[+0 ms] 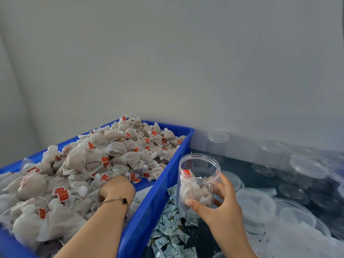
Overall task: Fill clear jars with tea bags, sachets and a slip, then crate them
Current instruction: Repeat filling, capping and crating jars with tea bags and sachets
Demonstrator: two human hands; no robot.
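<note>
A blue crate (163,175) on the left is heaped with beige tea bags (96,161) carrying red tags. My left hand (116,189) reaches into the heap with its fingers buried among the bags; what they hold is hidden. My right hand (221,202) grips an open clear jar (198,181) just right of the crate, thumb in front and fingers behind. The jar holds a few tea bags at its bottom. Small green-and-white sachets (171,229) lie scattered on the dark table below the jar.
Several empty clear jars (217,144) stand along the back wall and to the right. Clear lids (255,203) lie stacked at the right of the jar. White translucent bags (297,239) sit at the lower right. A grey wall closes off the back.
</note>
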